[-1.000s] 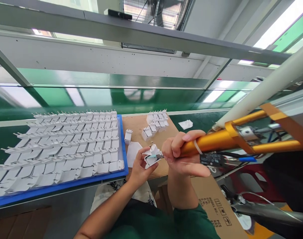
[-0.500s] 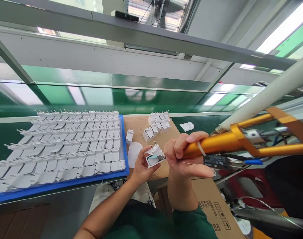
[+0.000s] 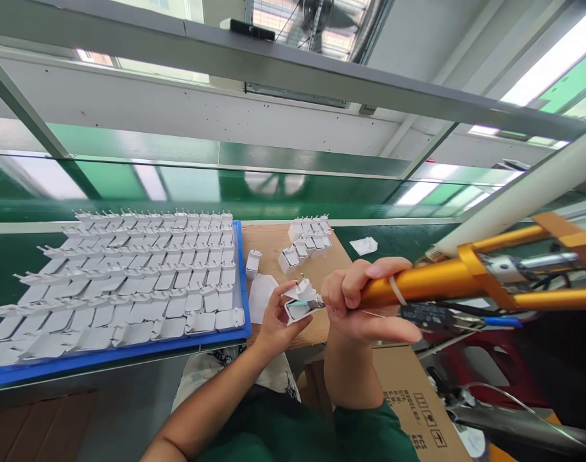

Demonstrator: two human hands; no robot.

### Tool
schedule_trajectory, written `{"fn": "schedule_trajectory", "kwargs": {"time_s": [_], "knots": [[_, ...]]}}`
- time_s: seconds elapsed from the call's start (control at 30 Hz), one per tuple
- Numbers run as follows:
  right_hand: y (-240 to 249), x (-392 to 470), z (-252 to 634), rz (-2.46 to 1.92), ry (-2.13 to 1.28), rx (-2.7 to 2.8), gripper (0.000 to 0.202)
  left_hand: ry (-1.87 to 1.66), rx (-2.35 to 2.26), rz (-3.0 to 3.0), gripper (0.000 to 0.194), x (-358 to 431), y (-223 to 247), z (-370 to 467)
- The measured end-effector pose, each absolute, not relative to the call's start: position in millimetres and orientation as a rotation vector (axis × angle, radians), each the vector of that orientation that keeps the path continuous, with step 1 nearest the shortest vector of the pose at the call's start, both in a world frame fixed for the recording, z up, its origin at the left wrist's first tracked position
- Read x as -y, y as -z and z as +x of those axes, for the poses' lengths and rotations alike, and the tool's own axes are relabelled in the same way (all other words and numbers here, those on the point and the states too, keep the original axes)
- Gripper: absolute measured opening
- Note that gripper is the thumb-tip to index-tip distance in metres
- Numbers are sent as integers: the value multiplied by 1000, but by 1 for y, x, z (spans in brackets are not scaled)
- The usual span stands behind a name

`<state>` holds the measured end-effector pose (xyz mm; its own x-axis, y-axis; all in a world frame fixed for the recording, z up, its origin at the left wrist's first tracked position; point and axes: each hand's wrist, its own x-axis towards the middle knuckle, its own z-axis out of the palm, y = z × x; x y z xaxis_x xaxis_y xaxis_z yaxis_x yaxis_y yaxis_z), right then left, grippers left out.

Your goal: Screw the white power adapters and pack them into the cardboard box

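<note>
A small white boxy plastic plug housing with metal pins (image 3: pixel 302 292) is in the person's left hand, just above the brown cardboard-coloured board (image 3: pixel 316 330) at the middle. At far left, a shallow blue-rimmed tray (image 3: pixel 247 308) on the green-topped counter (image 3: pixel 398 240) bears close rows of white plastic pinned housings (image 3: pixel 146 281). Right of it, one lone white housing (image 3: pixel 253 264) stands on the board, behind a flat white paper-like sheet (image 3: pixel 262 298). Next comes the left hand (image 3: pixel 276 327), its grip grasping the housing from the side by thumb and fingers, the open face tilted up. A light-blue piece (image 3: pixel 297 305) lies in that opening; whether it belongs to housing or tool, I cannot tell. A metal tool nose (image 3: pixel 316 302) meets it there. Behind stands a cluster of white housings (image 3: pixel 305 240). Further right, the right hand (image 3: pixel 343 298) has its grip wrapped around a gold-orange metal tool (image 3: pixel 418 282), thumb stretched out below. Doing this well, I judge, calls for a firm left grip clear of the nose, the tool square to the opening, and gentle pressure, so the light housing does not twist.
</note>
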<state>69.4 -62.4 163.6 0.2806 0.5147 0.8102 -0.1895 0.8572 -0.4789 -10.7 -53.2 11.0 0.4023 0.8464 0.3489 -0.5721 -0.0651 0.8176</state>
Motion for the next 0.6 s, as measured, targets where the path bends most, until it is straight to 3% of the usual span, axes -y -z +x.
{"fn": "schedule_trajectory", "kwargs": {"time_s": [0.6], "knots": [[-163, 61, 70, -321, -475, 1177, 39, -1192, -387, 1110, 62, 55, -13, -13]]}}
